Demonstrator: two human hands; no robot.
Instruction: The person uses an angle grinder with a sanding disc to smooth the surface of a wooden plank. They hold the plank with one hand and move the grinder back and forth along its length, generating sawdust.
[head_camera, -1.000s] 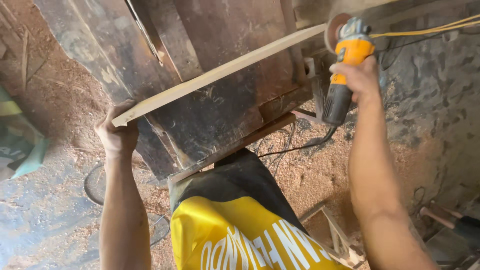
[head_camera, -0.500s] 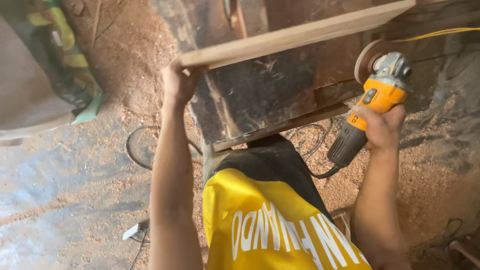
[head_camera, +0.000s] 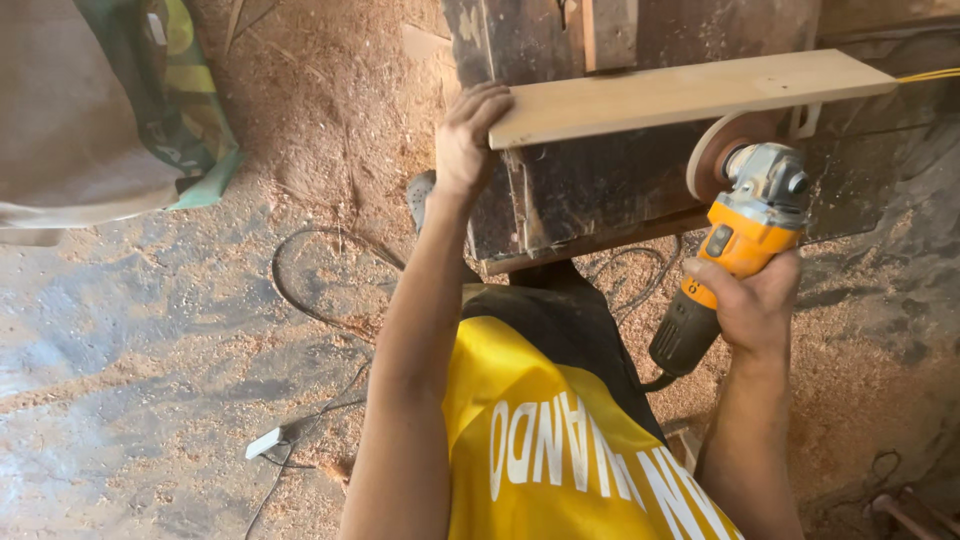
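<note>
My left hand (head_camera: 468, 135) grips the left end of a pale wooden board (head_camera: 680, 92) that lies across a dark, worn workbench (head_camera: 600, 190). My right hand (head_camera: 750, 300) holds an orange and grey angle grinder (head_camera: 735, 245) by its body. The grinder's round sanding disc (head_camera: 715, 150) stands just under the board's near edge, towards its right end. A black cable leaves the grinder's rear end below my hand.
Sawdust covers the floor (head_camera: 300, 130). Black cables (head_camera: 300, 300) loop on the ground at the left, beside a small white piece (head_camera: 265, 443). A bag or cloth in grey and green (head_camera: 110, 110) hangs at the upper left. A yellow cord (head_camera: 925, 75) runs off at the right.
The view has shifted, so the board and bench now sit nearer and more level. The grinder has moved up, with its disc close under the board's edge. My left hand still holds the board's end.
</note>
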